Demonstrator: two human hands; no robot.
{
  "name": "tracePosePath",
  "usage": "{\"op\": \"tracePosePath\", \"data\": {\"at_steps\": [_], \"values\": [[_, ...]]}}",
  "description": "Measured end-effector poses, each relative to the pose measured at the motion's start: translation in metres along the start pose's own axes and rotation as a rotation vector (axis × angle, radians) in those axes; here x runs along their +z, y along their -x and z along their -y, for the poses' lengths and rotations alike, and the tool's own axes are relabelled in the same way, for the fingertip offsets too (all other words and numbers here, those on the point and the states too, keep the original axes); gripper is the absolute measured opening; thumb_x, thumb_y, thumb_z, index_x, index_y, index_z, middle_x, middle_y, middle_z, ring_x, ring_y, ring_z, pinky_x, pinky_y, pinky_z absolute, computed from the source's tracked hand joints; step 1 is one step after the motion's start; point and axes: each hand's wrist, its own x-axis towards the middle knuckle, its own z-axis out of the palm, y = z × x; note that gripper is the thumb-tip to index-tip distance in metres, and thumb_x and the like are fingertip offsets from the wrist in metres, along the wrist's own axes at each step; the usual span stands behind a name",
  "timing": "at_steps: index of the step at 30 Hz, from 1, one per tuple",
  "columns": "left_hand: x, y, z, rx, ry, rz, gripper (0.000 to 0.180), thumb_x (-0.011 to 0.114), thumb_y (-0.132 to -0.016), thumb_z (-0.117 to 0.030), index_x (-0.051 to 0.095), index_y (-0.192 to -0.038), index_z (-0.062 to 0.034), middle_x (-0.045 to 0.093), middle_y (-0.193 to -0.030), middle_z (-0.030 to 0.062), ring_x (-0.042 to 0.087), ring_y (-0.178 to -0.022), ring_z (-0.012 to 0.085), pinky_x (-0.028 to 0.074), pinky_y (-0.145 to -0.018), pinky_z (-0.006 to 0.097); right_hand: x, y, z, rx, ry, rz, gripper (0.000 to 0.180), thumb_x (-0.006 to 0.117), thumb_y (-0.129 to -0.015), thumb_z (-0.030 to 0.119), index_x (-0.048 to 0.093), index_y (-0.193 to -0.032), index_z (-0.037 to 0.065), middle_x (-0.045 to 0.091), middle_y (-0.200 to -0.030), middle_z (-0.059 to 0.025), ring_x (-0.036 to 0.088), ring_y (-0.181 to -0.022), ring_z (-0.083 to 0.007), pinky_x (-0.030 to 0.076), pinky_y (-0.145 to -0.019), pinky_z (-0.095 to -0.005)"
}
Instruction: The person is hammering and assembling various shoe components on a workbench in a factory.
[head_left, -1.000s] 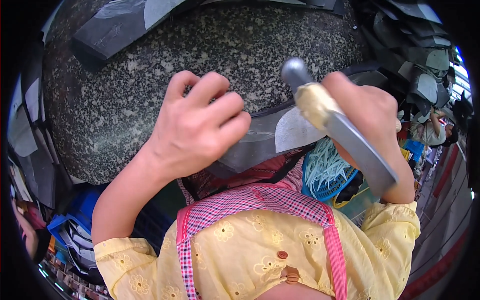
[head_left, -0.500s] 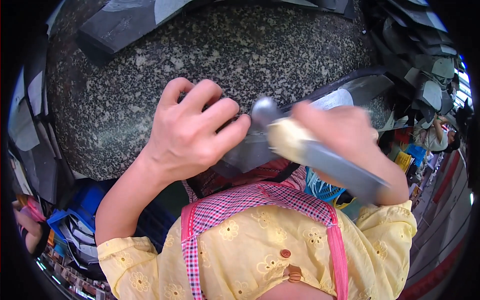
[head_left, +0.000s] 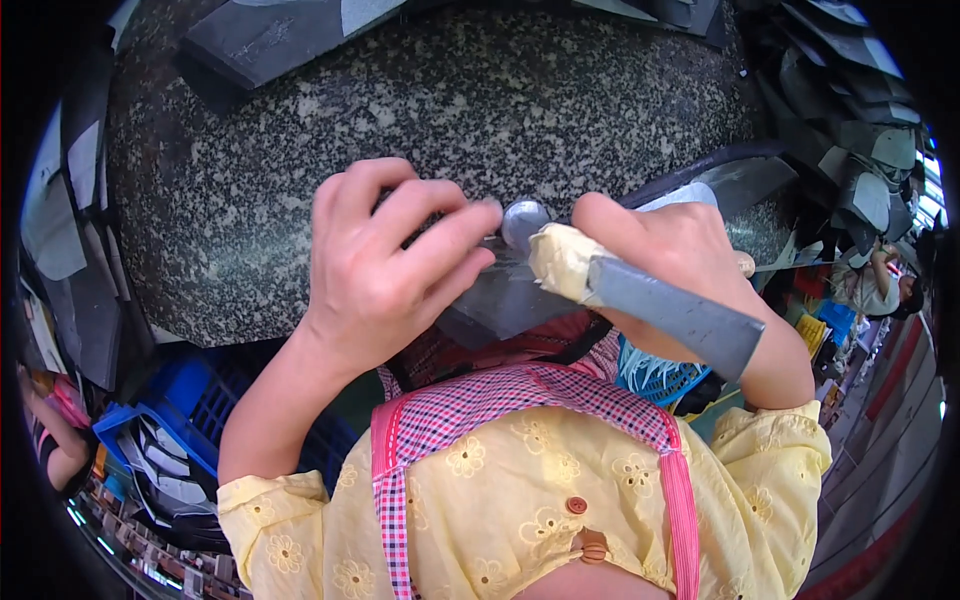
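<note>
My right hand grips a cobbler-style hammer with a round metal face, a pale wrapped middle and a long flat grey end. The round face is low over a dark flat sheet piece at the near edge of the speckled stone slab. My left hand is closed, fingers bent down at the far edge of that piece, fingertips close beside the hammer face. What lies under those fingertips is hidden.
Dark cut pieces lie along the slab's far edge. More dark pieces are heaped at right, others at left. A blue crate stands lower left, a blue basket below right. Other people sit at both far sides.
The hammer, blurred before, now shows sharply with its round face beside my left fingertips. My left fingers have shifted slightly, the forefinger reaching nearer the hammer face.
</note>
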Motion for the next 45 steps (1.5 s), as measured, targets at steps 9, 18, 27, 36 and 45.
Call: {"op": "tracePosePath", "data": {"at_steps": [9,18,27,36,45], "values": [[0.009,0.02,-0.026,-0.239,-0.036,-0.092,0.023,0.08,-0.066,-0.011,0.073,-0.087,-0.0125,0.063,-0.093,0.0002,0.053,-0.1,0.0288,0.04,-0.085,0.04,0.007,0.007,0.003,0.048,-0.058,-0.083,0.025,0.074,-0.07,0.014,0.053,-0.082,0.008,0.053,-0.055,-0.0103,0.059,-0.051,-0.0305,0.04,-0.045,-0.038],[0.021,0.027,-0.026,-0.115,-0.149,-0.171,0.02,0.07,-0.066,-0.019,0.069,-0.086,-0.015,0.06,-0.092,-0.0022,0.055,-0.101,0.025,0.036,-0.09,0.046,0.012,0.008,0.006,0.156,-0.148,-0.203,0.026,0.074,-0.075,0.014,0.051,-0.085,0.008,0.058,-0.061,-0.0114,0.062,-0.057,-0.0343,0.048,-0.047,-0.0379],[0.024,0.026,-0.024,-0.106,-0.159,-0.18,0.017,0.068,-0.067,-0.018,0.066,-0.084,-0.0161,0.059,-0.093,-0.0019,0.056,-0.102,0.0243,0.037,-0.089,0.045,0.001,-0.003,0.014,0.084,0.036,-0.094,0.027,0.073,-0.069,0.006,0.056,-0.09,0.007,0.06,-0.063,-0.0102,0.065,-0.058,-0.0306,0.051,-0.051,-0.0338],[0.024,0.029,-0.023,-0.081,-0.173,-0.169,0.015,0.063,-0.071,-0.017,0.067,-0.085,-0.0162,0.059,-0.094,-0.0015,0.056,-0.102,0.0241,0.037,-0.089,0.045,0.0,0.0,0.015,0.091,-0.012,-0.155,0.021,0.074,-0.074,0.009,0.055,-0.084,0.006,0.062,-0.066,-0.0123,0.066,-0.061,-0.0289,0.049,-0.052,-0.0342],[0.009,0.033,-0.028,-0.157,-0.078,-0.14,0.024,0.08,-0.061,-0.018,0.068,-0.082,-0.0126,0.06,-0.089,-0.0001,0.055,-0.099,0.0276,0.039,-0.084,0.043,0.003,-0.008,0.006,-0.006,0.07,-0.108,0.029,0.071,-0.075,0.021,0.047,-0.085,0.008,0.058,-0.06,-0.0119,0.063,-0.055,-0.0313,0.048,-0.046,-0.0406]]}}
